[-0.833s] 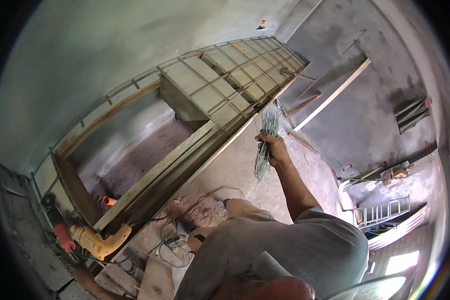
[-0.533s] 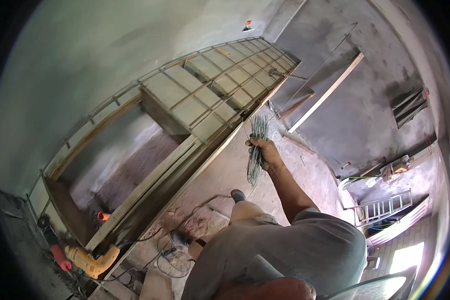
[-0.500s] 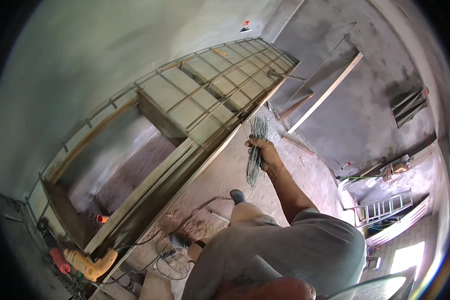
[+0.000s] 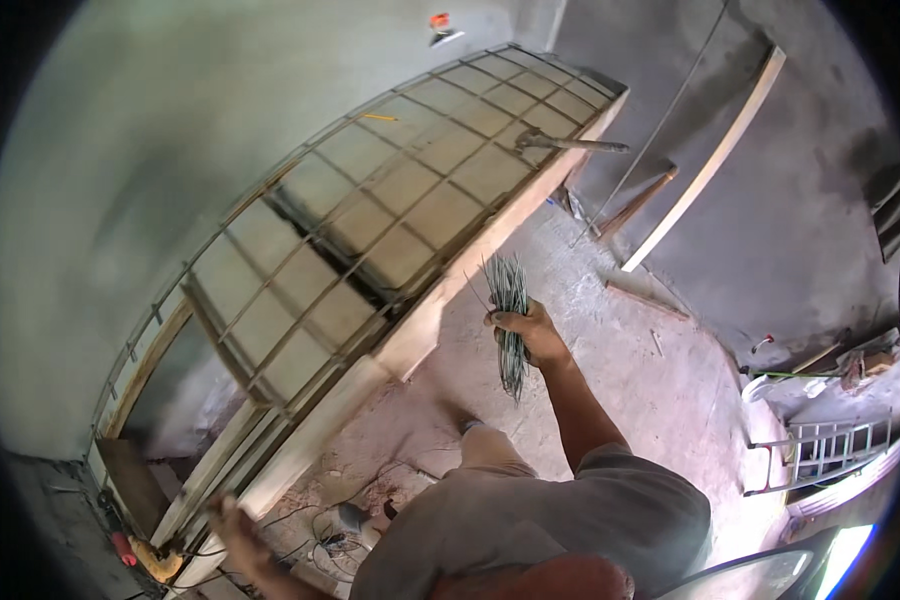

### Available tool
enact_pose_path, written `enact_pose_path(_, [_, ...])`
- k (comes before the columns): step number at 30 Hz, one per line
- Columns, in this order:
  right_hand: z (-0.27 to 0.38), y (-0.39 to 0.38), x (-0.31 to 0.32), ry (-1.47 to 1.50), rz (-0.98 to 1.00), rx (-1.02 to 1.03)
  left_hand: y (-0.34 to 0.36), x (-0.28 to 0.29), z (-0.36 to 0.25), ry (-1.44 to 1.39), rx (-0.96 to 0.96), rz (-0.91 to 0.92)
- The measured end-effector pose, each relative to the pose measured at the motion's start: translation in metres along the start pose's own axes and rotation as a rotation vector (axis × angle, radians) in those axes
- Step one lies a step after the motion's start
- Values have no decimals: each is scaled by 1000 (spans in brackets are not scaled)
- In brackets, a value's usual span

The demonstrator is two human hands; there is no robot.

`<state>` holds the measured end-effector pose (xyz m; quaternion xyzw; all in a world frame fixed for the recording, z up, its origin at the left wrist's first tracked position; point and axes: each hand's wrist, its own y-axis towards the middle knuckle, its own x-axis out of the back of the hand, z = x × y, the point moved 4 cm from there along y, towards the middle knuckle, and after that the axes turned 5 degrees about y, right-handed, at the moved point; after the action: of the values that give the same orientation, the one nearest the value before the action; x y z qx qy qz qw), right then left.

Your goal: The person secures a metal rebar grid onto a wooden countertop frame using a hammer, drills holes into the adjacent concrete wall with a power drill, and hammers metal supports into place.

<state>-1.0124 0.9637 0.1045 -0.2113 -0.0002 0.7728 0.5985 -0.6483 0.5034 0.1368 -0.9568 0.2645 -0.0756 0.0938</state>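
My right hand [image 4: 530,335] is closed round a bundle of thin metal wires [image 4: 510,372], held out beside the wooden edge board [image 4: 478,250] of a long formwork. A grid of steel bars [image 4: 400,220] lies over pale panels there, with a hammer [image 4: 580,145] across it at the far part. My left hand [image 4: 238,530] is low at the lower left, smeared by motion, near the edge board, a yellow power drill [image 4: 158,562] and a red-handled tool [image 4: 123,548]; I cannot make out whether it holds anything.
An opening [image 4: 185,400] is in the formwork's near part. Cables [image 4: 320,540] tangle on the floor by my feet. A long plank [image 4: 705,160] and shorter timber [image 4: 638,205] are at the right. A metal ladder [image 4: 825,455] and piled material [image 4: 860,365] are at the far right.
My view has swung along the formwork toward its far part. My left hand has risen from beside the tools at the lower left. My right hand still grips the wires.
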Motion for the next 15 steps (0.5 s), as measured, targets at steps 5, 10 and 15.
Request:
enact_pose_path(5, [34, -19, 114, 59, -37, -15, -62, -307, -16, -159, 199, 679])
enact_pose_path(10, [52, -55, 199, 257, -254, 2, -107, -463, -17, 26, 197, 978])
enact_pose_path(15, [80, -80, 280, 160, -543, 92, -113, -541, -5, 67, 252, 1068])
